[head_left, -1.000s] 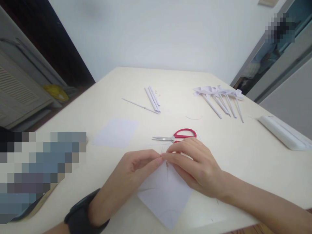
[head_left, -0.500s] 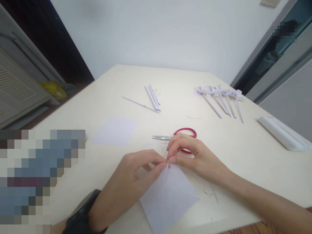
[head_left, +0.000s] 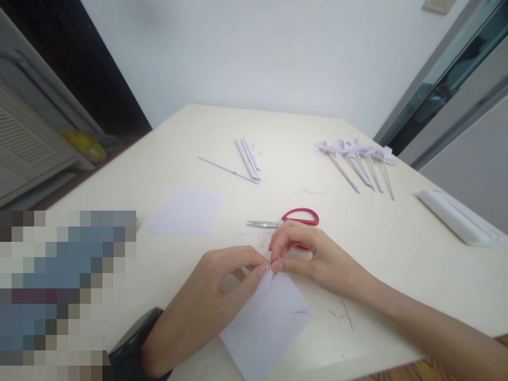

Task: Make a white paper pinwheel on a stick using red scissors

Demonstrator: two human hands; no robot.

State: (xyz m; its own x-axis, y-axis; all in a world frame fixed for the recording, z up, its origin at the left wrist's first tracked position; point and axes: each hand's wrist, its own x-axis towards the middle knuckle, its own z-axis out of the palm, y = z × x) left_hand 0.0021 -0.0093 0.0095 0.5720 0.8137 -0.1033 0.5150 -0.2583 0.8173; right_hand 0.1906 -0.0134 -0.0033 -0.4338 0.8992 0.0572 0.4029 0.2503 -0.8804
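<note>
A square sheet of white paper [head_left: 268, 330] hangs at the table's near side, one corner pointing away from me. At that far corner my left hand [head_left: 228, 288] pinches the paper between thumb and forefinger. My right hand [head_left: 305, 254] pinches the same corner from the right, its fingertips against those of the left. A slit shows in the sheet's right corner. Just beyond the right hand lie scissors [head_left: 264, 224] with red handles, partly covered by that hand. What exactly sits between the fingertips is too small to make out.
Another white paper sheet [head_left: 186, 212] lies at left. Rolled paper sticks [head_left: 246, 159] and a thin stick [head_left: 222, 168] rest farther back. Several paper pinwheels [head_left: 357, 159] lie at back right, near a white packet [head_left: 460, 217]. Paper scraps [head_left: 339, 315] lie by the right forearm.
The sheet has shifted slightly left and tilted, and the slit in its right corner shows more clearly. Both hands keep pinching the far corner, with small finger movements.
</note>
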